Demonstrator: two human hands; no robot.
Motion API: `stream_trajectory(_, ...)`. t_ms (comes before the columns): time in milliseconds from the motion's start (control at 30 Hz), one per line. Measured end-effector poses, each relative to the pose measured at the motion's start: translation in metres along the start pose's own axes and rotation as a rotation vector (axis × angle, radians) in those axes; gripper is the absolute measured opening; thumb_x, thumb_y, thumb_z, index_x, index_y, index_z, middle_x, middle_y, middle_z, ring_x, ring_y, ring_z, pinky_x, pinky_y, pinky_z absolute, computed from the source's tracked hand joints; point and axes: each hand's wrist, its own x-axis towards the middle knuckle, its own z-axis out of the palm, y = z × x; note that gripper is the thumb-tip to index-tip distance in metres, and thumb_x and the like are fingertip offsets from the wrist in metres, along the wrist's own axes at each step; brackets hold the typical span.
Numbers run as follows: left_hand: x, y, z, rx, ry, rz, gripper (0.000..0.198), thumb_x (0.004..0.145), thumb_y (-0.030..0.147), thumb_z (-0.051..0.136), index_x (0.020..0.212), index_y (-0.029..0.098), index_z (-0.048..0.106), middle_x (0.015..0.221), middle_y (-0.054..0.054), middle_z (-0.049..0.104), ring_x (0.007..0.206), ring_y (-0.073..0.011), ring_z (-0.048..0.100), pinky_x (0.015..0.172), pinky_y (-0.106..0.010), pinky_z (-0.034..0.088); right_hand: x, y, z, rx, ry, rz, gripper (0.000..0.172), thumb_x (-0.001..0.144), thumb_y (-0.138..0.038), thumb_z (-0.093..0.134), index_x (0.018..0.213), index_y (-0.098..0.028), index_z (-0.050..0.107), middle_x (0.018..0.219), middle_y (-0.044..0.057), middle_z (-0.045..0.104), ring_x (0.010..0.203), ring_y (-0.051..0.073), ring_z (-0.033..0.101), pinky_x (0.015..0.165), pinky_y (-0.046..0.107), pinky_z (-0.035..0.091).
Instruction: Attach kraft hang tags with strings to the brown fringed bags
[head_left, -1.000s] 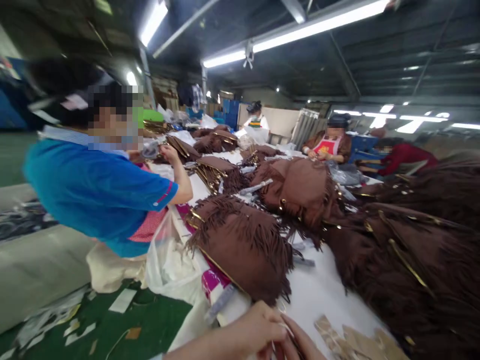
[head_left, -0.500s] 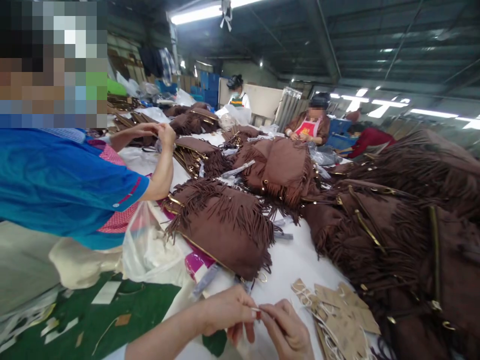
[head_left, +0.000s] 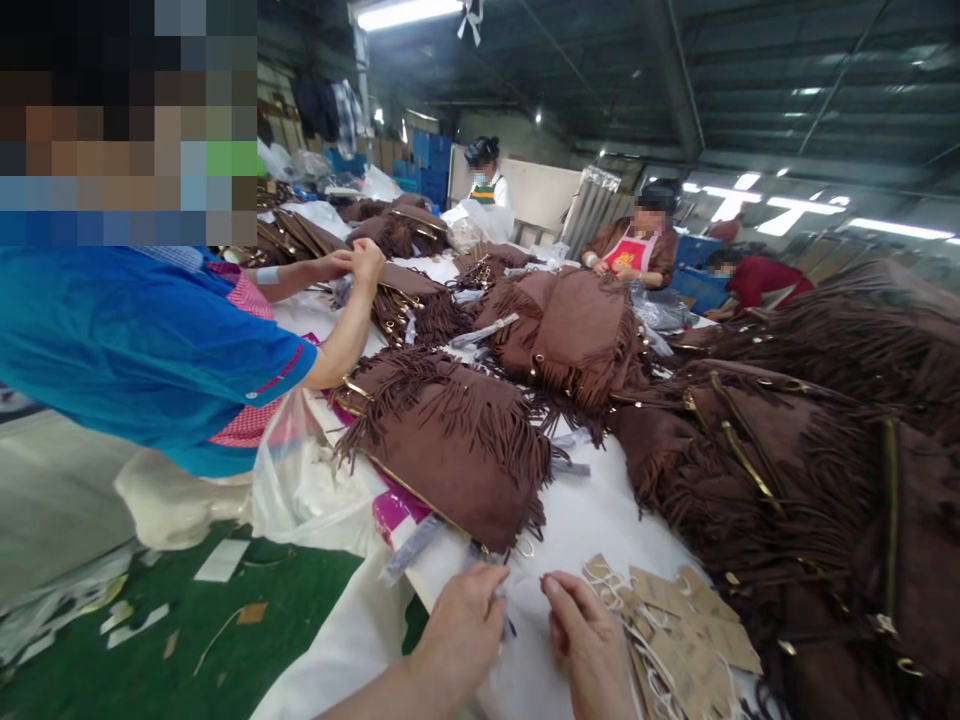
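Low in the view, my left hand (head_left: pixel 466 618) is closed, with its fingertips pressed together beside a thin dark strip; what it grips is hidden. A short gap to the right, my right hand (head_left: pixel 589 640) has thumb and forefinger pinched at a tiny dark spot too small to name. Just beyond both hands lies a brown fringed bag (head_left: pixel 450 440) with a gold zip edge and a gold ring (head_left: pixel 525 547) at its near corner. Brown cardboard tags (head_left: pixel 694 620) with white strings lie in a pile right beside my right hand.
A co-worker in a blue top (head_left: pixel 150 350) stands at the left, both hands raised over the table. More brown fringed bags (head_left: pixel 750 470) are heaped on the right. A clear plastic bag (head_left: pixel 300 480) hangs at the table's left edge, above a green floor (head_left: pixel 247 600) with scraps. Other people work farther back.
My hands, together before at a small red piece, have come apart. The left moved slightly left, and the red piece no longer shows. The view has shifted a little.
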Motion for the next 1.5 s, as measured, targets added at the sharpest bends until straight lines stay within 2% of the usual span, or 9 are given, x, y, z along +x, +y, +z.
stream_trajectory(167,-0.003,0.002,-0.004,0.303,-0.076,0.048,0.033,0.077,0.013,0.036,0.100,0.021,0.058,0.100,-0.005,0.062,0.091,-0.0189,0.059,0.083,-0.030,0.044,0.002,-0.001,0.015,0.236,-0.075,0.179,0.038,0.061,-0.050,0.066,0.081,-0.018,0.061,0.042,-0.009,0.040,0.038,0.006,0.029,0.037,0.019,0.015)
stream_trajectory(333,-0.001,0.011,-0.010,0.571,-0.172,0.043,0.027,0.081,0.017,0.033,0.083,0.018,0.061,0.087,-0.007,0.062,0.079,-0.0218,0.062,0.070,-0.033,0.048,0.013,-0.009,0.026,0.440,-0.016,0.195,0.035,0.054,-0.045,0.071,0.072,-0.017,0.061,0.043,-0.009,0.041,0.039,0.005,0.030,0.038,0.017,0.021)
stream_trajectory(533,0.004,0.009,-0.016,0.539,-0.164,0.047,0.025,0.081,0.018,0.037,0.080,0.019,0.062,0.085,-0.006,0.064,0.080,-0.0198,0.061,0.070,-0.029,0.045,0.026,-0.008,0.033,0.447,0.035,0.178,0.036,0.047,-0.041,0.075,0.069,-0.015,0.064,0.048,-0.006,0.047,0.040,0.004,0.031,0.037,0.017,0.022)
stream_trajectory(733,0.009,0.006,-0.023,0.418,-0.144,-0.007,0.029,0.082,0.020,0.034,0.076,0.018,0.063,0.081,-0.008,0.065,0.080,-0.0204,0.060,0.069,-0.029,0.041,0.004,0.002,0.038,0.344,0.091,0.100,0.027,0.053,-0.040,0.074,0.067,-0.017,0.069,0.043,-0.006,0.049,0.040,0.007,0.034,0.037,0.020,0.023)
stream_trajectory(833,0.001,0.011,-0.014,0.146,-0.130,-0.100,0.024,0.079,0.018,0.036,0.084,0.017,0.060,0.077,-0.008,0.063,0.070,-0.0187,0.059,0.062,-0.028,0.041,-0.005,-0.001,0.038,0.334,0.097,0.031,0.024,0.053,-0.038,0.074,0.066,-0.018,0.070,0.052,-0.004,0.058,0.045,0.008,0.039,0.040,0.021,0.029)
stream_trajectory(933,-0.007,0.014,0.000,-0.486,-0.173,-0.469,0.031,0.075,0.014,0.035,0.101,0.018,0.051,0.065,-0.001,0.058,0.040,-0.0111,0.047,0.039,-0.022,0.030,-0.009,-0.008,0.039,0.448,0.072,0.075,0.028,0.052,-0.039,0.075,0.067,-0.016,0.070,0.049,-0.004,0.054,0.043,0.006,0.035,0.040,0.020,0.027)
stream_trajectory(1133,-0.006,0.011,0.014,-1.381,0.174,-0.721,0.009,0.082,0.017,0.041,0.074,0.015,0.046,0.058,0.002,0.053,0.034,-0.0039,0.037,0.035,-0.016,0.020,-0.013,-0.015,0.035,0.584,-0.007,0.191,0.031,0.050,-0.038,0.077,0.063,-0.012,0.065,0.040,-0.008,0.040,0.040,0.003,0.028,0.039,0.017,0.019)
stream_trajectory(1300,0.000,0.011,0.017,-1.600,0.204,-0.835,0.014,0.083,0.021,0.048,0.072,0.013,0.047,0.049,0.004,0.048,0.032,-0.0027,0.033,0.035,-0.014,0.017,-0.014,-0.012,0.030,0.568,-0.050,0.244,0.033,0.048,-0.038,0.078,0.064,-0.014,0.063,0.039,-0.008,0.043,0.038,0.003,0.031,0.038,0.016,0.020)
stream_trajectory(1500,0.002,0.013,0.022,-1.479,0.274,-0.789,0.014,0.079,0.015,0.050,0.066,0.012,0.049,0.051,0.003,0.050,0.033,-0.0028,0.034,0.036,-0.016,0.017,-0.014,-0.006,0.014,0.432,-0.039,0.103,0.035,0.055,-0.039,0.076,0.078,-0.015,0.066,0.049,-0.002,0.057,0.044,0.008,0.044,0.042,0.019,0.031)
